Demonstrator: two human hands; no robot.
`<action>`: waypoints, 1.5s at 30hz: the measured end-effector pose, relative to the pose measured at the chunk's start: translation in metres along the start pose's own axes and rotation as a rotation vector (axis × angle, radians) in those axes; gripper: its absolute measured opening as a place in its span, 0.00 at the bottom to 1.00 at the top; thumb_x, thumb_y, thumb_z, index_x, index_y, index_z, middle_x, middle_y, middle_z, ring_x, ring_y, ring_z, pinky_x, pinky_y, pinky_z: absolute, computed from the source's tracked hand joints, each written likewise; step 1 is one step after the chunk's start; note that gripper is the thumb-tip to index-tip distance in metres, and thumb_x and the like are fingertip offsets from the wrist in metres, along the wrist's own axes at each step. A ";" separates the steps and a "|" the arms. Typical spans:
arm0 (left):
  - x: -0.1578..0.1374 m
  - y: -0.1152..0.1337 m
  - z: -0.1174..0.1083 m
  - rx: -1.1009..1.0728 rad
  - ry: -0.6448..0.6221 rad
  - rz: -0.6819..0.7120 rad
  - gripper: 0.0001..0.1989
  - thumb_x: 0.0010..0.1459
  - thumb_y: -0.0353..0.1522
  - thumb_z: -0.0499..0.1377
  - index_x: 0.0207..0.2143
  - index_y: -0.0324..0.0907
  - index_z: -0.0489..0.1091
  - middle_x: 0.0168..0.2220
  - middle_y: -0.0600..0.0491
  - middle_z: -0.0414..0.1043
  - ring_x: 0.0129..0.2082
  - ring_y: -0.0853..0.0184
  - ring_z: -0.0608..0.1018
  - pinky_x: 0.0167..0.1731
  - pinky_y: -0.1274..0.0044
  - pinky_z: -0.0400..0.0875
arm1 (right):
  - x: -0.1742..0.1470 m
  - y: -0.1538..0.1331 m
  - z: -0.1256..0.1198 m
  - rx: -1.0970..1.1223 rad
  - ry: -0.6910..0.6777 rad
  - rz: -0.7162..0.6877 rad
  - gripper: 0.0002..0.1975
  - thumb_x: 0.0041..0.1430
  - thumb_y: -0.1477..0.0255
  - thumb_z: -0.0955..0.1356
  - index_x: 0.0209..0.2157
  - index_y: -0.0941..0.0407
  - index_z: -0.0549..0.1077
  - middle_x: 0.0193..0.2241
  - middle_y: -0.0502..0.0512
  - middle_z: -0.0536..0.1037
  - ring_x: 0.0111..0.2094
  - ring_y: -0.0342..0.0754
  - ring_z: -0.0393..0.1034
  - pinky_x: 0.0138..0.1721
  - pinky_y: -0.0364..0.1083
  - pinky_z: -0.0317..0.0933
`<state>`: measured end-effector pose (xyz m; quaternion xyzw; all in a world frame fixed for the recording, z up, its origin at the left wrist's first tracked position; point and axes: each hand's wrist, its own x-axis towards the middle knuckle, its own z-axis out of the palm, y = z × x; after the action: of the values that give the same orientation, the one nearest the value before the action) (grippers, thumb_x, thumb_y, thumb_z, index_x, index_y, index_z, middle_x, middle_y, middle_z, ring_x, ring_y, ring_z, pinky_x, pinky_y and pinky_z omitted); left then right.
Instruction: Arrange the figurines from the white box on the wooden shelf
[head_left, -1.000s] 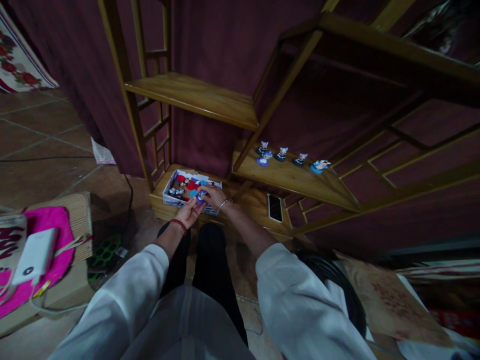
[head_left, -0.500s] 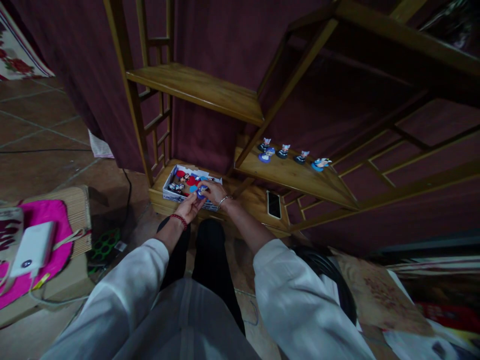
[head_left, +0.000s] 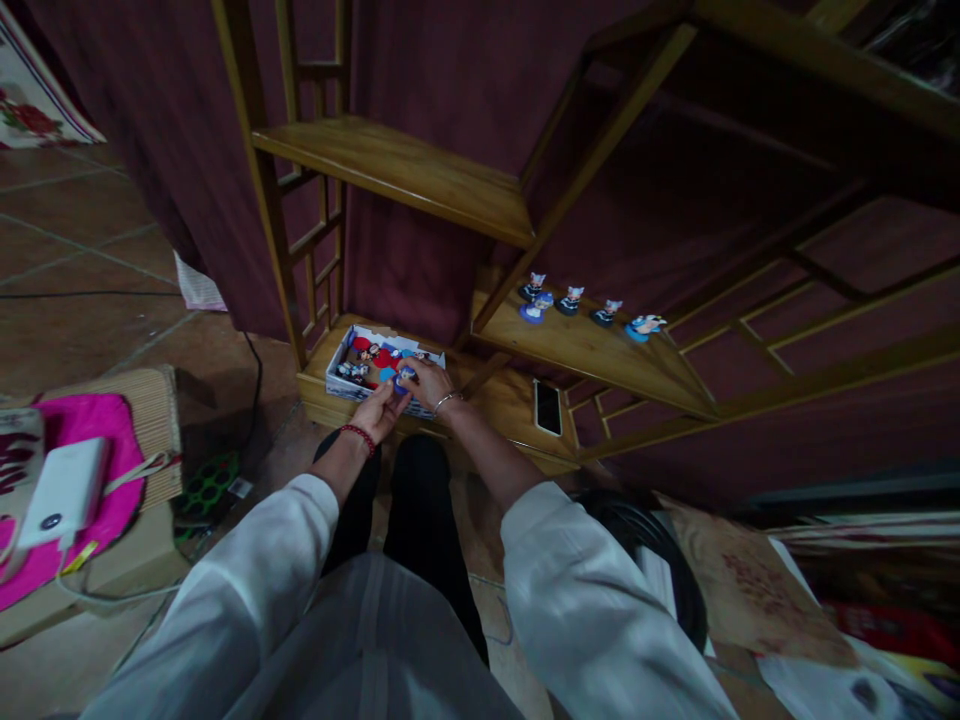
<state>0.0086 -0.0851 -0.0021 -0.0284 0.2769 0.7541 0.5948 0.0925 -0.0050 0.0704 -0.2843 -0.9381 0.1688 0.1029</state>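
Observation:
Both my hands meet at a small purple-and-blue figurine, held just over the near edge of a white box. My left hand has its fingers closed on the base from below and the left. From the right, my right hand pinches the same figurine. Inside the box lie several more figurines, among them a black-and-white one and a red one. My fingers hide part of the box's right side.
On the raised wooden shelf stand several figurines, including a purple-based one and a blue one. A phone lies on the lower board. A slanted wooden post rises beside the shelf. At left, a white power bank rests on pink cloth.
The camera view has shifted slightly. Both hands stay at the box with the figurine between them, which seems turned a little.

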 end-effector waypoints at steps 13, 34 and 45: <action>-0.007 0.002 -0.001 0.038 -0.017 -0.052 0.02 0.52 0.29 0.56 0.30 0.39 0.68 0.28 0.53 0.72 0.31 0.72 0.75 0.41 0.74 0.68 | -0.006 -0.002 0.001 -0.008 0.042 0.013 0.12 0.52 0.68 0.63 0.40 0.52 0.67 0.37 0.52 0.70 0.39 0.46 0.64 0.40 0.44 0.57; -0.008 0.002 -0.001 -0.012 -0.023 -0.018 0.12 0.51 0.24 0.56 0.39 0.44 0.67 0.31 0.55 0.73 0.32 0.73 0.75 0.39 0.77 0.68 | -0.005 -0.022 0.009 -0.089 0.076 0.210 0.10 0.53 0.69 0.63 0.39 0.54 0.66 0.38 0.56 0.70 0.40 0.48 0.65 0.40 0.44 0.58; -0.008 0.001 0.002 -0.005 0.006 -0.015 0.12 0.52 0.24 0.56 0.38 0.45 0.69 0.30 0.56 0.72 0.31 0.74 0.75 0.40 0.77 0.67 | -0.006 -0.020 0.009 -0.079 0.061 0.202 0.12 0.53 0.70 0.63 0.41 0.53 0.65 0.39 0.56 0.68 0.39 0.47 0.65 0.40 0.45 0.57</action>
<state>0.0103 -0.0913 0.0030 -0.0344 0.2766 0.7503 0.5994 0.0845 -0.0264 0.0691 -0.3863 -0.9070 0.1325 0.1025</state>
